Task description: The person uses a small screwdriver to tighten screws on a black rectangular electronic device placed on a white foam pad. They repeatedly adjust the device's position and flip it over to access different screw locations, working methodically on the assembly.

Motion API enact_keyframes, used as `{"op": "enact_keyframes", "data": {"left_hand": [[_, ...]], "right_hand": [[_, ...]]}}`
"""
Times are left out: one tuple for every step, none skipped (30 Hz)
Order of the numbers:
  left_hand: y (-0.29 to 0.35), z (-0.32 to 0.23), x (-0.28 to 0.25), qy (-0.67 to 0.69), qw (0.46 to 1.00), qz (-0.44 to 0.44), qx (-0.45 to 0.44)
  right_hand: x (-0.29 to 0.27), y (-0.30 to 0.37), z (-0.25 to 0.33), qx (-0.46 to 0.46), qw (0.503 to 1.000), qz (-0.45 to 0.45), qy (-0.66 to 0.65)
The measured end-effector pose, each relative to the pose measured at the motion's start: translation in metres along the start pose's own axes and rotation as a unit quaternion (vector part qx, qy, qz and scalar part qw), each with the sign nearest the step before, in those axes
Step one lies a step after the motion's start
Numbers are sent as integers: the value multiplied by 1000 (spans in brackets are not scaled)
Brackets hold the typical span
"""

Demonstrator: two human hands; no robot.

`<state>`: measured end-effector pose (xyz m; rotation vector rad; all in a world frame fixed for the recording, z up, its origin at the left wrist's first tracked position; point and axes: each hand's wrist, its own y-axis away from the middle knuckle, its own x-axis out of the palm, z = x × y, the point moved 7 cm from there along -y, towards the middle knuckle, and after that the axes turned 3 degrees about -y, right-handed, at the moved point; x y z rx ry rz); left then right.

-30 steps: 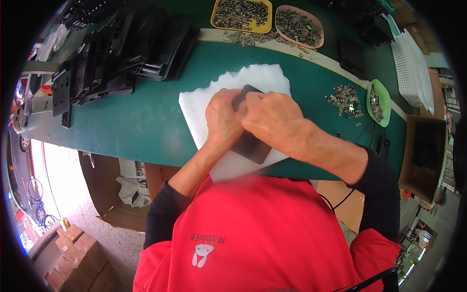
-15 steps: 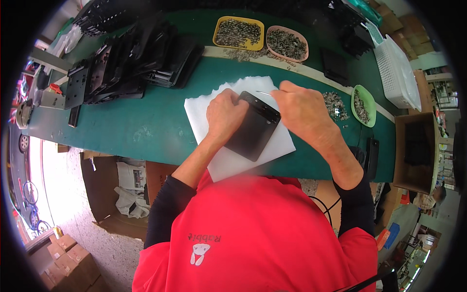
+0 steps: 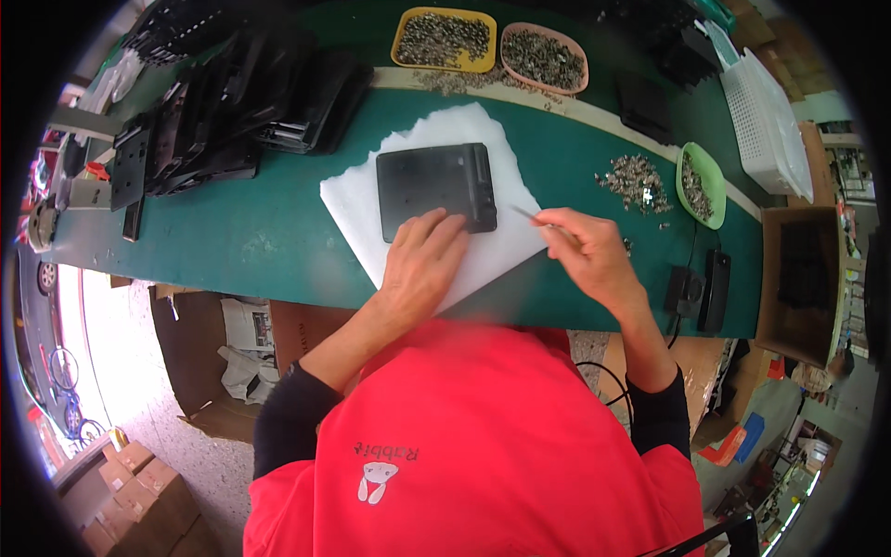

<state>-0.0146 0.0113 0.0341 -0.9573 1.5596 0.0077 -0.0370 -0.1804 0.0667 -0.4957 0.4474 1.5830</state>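
A black rectangular plastic panel (image 3: pixel 432 181) lies flat on a sheet of white foam (image 3: pixel 353 190), its raised strip along the right side. My left hand (image 3: pixel 429 260) rests on the panel's near edge, fingers stretched out and not wrapped round it. To the right, above the foam's edge, my right hand (image 3: pixel 594 255) is closed on a thin metal tool (image 3: pixel 525 214) that looks like tweezers. The tool points left toward the panel and stays apart from it; most of it is hidden by the fingers.
Small metal parts fill a yellow tray (image 3: pixel 399 51), a pink tray (image 3: pixel 583 74) and a green tray (image 3: pixel 713 176). A loose pile of metal parts (image 3: pixel 636 181) lies near the green one. Black panels (image 3: pixel 241 102) are stacked at left; a white basket (image 3: pixel 761 130) stands at right.
The panel has turned and now lies flat, further back and left on the foam. My left hand has shifted to its near edge. My right hand has moved down with the tool, away from the panel.
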Motion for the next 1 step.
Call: {"op": "enact_keyframes", "data": {"left_hand": [[10,3,6,-1,1000,-10,-17]], "right_hand": [[11,-2,-6,-23,997,21,65]]}}
